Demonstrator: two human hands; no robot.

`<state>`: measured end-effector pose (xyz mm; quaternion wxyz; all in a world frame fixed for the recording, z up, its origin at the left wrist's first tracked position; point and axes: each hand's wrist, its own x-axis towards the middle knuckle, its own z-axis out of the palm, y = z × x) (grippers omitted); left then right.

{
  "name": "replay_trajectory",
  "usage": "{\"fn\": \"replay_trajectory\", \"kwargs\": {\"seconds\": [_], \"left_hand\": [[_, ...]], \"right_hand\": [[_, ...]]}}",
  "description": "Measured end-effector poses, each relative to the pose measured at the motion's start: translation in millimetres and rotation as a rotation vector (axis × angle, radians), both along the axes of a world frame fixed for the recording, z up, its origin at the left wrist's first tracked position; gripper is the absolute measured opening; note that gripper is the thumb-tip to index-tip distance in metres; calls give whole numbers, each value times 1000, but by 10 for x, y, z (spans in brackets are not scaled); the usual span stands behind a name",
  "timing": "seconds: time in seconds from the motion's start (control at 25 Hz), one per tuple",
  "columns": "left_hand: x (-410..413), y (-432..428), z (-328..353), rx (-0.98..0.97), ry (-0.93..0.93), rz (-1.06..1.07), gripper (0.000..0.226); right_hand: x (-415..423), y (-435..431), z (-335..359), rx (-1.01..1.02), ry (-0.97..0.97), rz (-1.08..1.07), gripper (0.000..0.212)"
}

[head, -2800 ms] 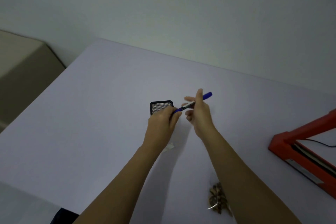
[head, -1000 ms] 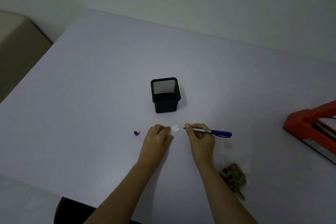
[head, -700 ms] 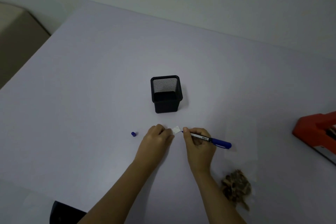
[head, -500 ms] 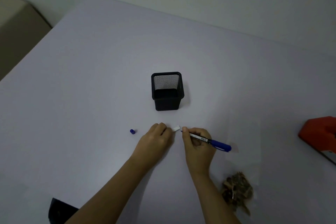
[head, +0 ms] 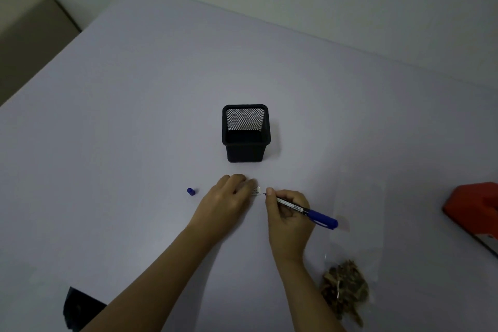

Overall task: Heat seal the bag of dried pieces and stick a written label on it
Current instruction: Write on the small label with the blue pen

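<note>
- The small white paper label [head: 256,191] lies on the pale lavender desk [head: 134,116], just on the person's side of the black mesh pen holder [head: 245,133]. It is tiny and light, so if the left hand [head: 226,202] eases off, the drag of the nib could skid or turn it and spoil the writing.
- Fresh ink could smear if the left fingers slide across it. Dark marks seem to be on the label already, though it is too small to read.
- The little blue pen cap [head: 190,191] sits loose on the desk, to the near left of the holder. A nudge could send it rolling.
- The clear plastic bag of brown dried pieces [head: 345,286] lies well to the near right of the holder, beside the right forearm — a careless sweep of that arm could shove it.
- The orange-red heat sealer [head: 474,205] is far right of the holder, partly out of view.
- Left hand: palm down, fingers curled and bunched together, the tips holding the label's left end against the desk.
- Right hand [head: 289,213]: just right of the label, with thumb and first fingers pinching the blue marker pen [head: 320,219] near its nib. The barrel slants back to the right and the nib sits at the label's right edge.
</note>
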<state>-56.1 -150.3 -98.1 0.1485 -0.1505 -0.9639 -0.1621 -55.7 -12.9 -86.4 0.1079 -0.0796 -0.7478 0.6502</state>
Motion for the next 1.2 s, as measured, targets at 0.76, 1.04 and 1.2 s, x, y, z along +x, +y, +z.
{"fn": "replay_trajectory", "kwargs": {"seconds": [0.76,1.04,1.2], "left_hand": [[94,-34,-9,315,-129,105,32],[96,-63,31,375,-199,115,36],[114,-71,47,414,-220,135,41]], "right_hand": [[-36,-143,-8,146,93,218,5],[-43,-203,-38,323,155,311,16],[-42,-199,-40,339,142,321,16]]}}
